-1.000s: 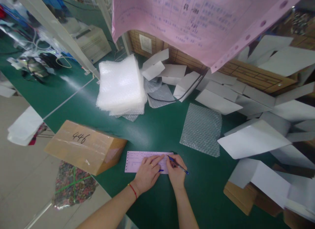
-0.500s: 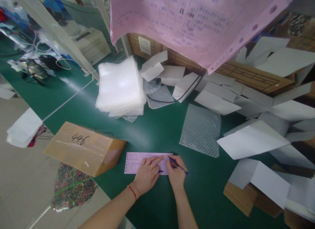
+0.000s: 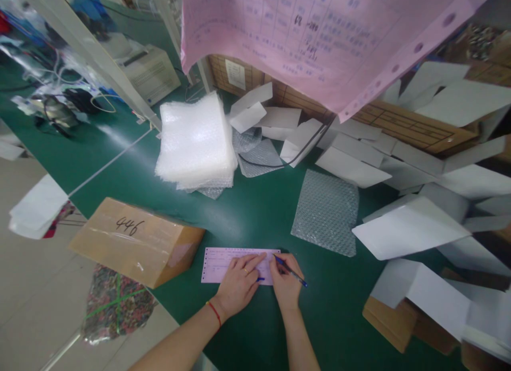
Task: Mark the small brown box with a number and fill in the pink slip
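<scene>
A pink printed slip [image 3: 213, 265] with punched holes along its left edge lies flat on the green table. My left hand [image 3: 238, 281] rests on it, index finger stretched toward the upper right. A small blue pen cap [image 3: 261, 279] pokes out between the thumb and the bent fingers of that hand. In my right hand [image 3: 289, 291] is a blue pen [image 3: 296, 275], its tip at the slip's right end and its back end slanting down to the right. Any fresh writing is too small to make out.
Left of the slip sits a taped carton [image 3: 136, 243] marked 446. Behind are a stack of bubble-wrap sheets [image 3: 194, 139] and a single bubble-wrap sheet [image 3: 326, 211]. Open white boxes [image 3: 415, 224] crowd the right side. A large pink sheet [image 3: 279, 35] hangs overhead in front.
Both hands stay in nearly the same place on the slip, with the pen still in the right hand. The view has shifted very slightly.
</scene>
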Demonstrator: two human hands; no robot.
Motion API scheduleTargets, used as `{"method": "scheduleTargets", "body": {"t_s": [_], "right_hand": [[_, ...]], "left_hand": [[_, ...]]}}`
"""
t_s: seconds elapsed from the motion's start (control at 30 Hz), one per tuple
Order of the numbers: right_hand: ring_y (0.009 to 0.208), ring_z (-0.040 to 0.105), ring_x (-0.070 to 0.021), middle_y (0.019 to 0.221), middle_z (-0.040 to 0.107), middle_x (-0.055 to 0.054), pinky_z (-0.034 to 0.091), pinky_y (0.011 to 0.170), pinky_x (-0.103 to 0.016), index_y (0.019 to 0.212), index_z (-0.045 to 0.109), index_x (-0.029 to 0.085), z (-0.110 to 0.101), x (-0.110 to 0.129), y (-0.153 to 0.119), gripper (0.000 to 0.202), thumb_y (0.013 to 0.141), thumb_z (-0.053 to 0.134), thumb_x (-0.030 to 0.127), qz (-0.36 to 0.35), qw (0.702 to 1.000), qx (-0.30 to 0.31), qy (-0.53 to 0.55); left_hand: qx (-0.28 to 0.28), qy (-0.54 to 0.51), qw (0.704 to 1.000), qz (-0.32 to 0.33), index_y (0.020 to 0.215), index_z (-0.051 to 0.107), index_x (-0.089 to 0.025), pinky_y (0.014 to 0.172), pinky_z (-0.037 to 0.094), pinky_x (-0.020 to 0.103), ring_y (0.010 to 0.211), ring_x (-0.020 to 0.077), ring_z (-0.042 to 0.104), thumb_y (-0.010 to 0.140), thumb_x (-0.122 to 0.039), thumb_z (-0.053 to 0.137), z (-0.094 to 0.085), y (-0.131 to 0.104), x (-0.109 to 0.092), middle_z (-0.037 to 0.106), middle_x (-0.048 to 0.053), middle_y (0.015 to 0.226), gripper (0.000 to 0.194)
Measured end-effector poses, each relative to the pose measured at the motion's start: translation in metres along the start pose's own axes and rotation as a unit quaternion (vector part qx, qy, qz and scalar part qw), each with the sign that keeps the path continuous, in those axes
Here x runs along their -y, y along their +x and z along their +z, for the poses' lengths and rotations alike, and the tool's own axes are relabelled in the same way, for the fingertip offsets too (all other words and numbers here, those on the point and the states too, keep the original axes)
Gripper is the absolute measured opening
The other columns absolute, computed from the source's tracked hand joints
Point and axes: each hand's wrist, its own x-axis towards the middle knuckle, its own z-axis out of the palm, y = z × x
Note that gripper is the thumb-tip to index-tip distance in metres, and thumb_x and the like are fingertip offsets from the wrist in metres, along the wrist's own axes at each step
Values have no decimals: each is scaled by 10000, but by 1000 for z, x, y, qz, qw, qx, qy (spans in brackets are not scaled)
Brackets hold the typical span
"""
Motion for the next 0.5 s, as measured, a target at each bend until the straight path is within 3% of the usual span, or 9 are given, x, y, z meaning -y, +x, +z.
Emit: {"method": "scheduleTargets", "body": {"t_s": [0.1, 0.17, 0.27, 0.33, 0.43, 0.5], "right_hand": [[694, 592, -187, 760, 641, -28, 504, 648, -310, 829, 679, 192, 0, 2, 2, 152, 890, 649, 328, 20, 1000, 1, 17], [681, 612, -192, 747, 649, -29, 524, 630, -312, 820, 672, 188, -2, 2, 4, 180, 856, 689, 363, 74, 993, -1, 87], [639, 633, -188, 728, 676, -23, 537, 593, -297, 881, 656, 186, -9, 3, 4, 256, 797, 761, 404, 175, 961, -29, 214], [633, 640, -177, 744, 694, -17, 532, 584, -277, 916, 652, 195, -17, 9, 0, 296, 764, 801, 401, 208, 943, -40, 255], [780, 690, -206, 879, 734, -49, 583, 694, -303, 924, 691, 201, -29, 29, -13, 288, 748, 822, 388, 218, 938, -15, 269], [920, 703, -248, 988, 742, -83, 607, 822, -368, 938, 724, 199, -36, 48, -22, 273, 779, 797, 408, 215, 936, -2, 280]], "left_hand": [[2, -4, 1000, 1, 975, 628, -187, 1000, 432, 495, 1327, 273, 450, 887, -116, 610, 0, 0, 0, 442, 18, 1594, 115], [5, -7, 1000, 1, 976, 624, -184, 1000, 436, 500, 1321, 277, 456, 893, -120, 607, 0, 1, 1, 439, 18, 1596, 106], [4, -16, 1000, -3, 960, 618, -184, 1010, 441, 507, 1328, 283, 453, 901, -126, 609, -1, 1, 2, 449, 10, 1590, 84], [-1, -28, 1000, -5, 931, 612, -185, 1015, 447, 506, 1332, 285, 454, 898, -123, 615, -4, 1, 0, 465, 21, 1576, 71], [-18, -58, 998, -11, 898, 609, -186, 1017, 454, 492, 1315, 283, 479, 912, -143, 615, -16, 0, -6, 496, 62, 1538, 45], [-28, -86, 995, -30, 921, 621, -194, 971, 478, 452, 1208, 259, 549, 928, -162, 605, -30, 0, -14, 617, 73, 1372, 37]]}}
